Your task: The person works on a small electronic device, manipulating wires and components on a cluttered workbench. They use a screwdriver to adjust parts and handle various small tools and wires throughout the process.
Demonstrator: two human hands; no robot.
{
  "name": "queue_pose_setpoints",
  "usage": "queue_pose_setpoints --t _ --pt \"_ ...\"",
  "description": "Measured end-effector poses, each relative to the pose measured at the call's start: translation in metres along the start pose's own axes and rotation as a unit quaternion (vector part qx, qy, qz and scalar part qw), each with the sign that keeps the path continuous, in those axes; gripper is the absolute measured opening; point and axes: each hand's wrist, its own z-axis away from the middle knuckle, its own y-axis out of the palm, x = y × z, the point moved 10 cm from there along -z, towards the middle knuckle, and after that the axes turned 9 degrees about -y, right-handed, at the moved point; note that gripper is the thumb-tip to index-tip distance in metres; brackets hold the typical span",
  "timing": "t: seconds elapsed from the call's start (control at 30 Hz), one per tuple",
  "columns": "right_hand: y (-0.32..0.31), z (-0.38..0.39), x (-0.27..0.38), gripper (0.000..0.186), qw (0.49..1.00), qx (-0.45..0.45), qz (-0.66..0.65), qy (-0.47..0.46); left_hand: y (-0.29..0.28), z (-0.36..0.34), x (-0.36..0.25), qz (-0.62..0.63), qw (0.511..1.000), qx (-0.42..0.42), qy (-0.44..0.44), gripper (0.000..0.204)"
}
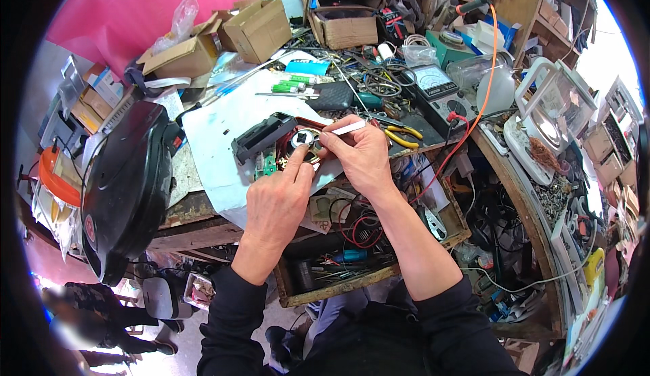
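Observation:
An opened black plastic device (266,136) lies on white paper near the bench's front edge. A green circuit board (265,164), thin wires and a round white part (300,137) show inside it. My left hand (278,196) is at its near side, the index finger stretched onto the round part and the other fingers curled against the device; the thumb's grip is mostly hidden. Between thumb and fingers, my right hand (365,157) pinches a slim tool with a white handle (349,128). Its tip points into the device beside my left index finger; what it touches is too small to tell.
Yellow-handled pliers (404,137) and an analog multimeter (443,98) lie to the right. Green batteries (289,87) sit behind the device. Below is an open drawer (338,293) of tools and wires. A large black appliance (128,190) stands left; an orange cable (492,58) arches right.

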Motion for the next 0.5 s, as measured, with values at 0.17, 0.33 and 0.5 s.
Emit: queue_pose_setpoints --t 0.17,0.33,0.5 --pt "-0.0004 -0.0001 -0.0015 0.008 1.0 -0.001 -0.001 -0.006 -0.0012 -0.0037 -0.0028 -0.011 1.0 0.017 0.008 0.009" --pt "-0.0009 0.0004 -0.0014 0.008 1.0 -0.005 0.006 -0.007 -0.0009 -0.0075 -0.0031 -0.025 0.998 0.049 0.011 0.008" --pt "-0.0014 0.0012 0.0002 0.007 0.999 -0.018 -0.029 -0.022 -0.0012 -0.0086 0.0014 -0.017 0.997 0.076 0.007 0.01"
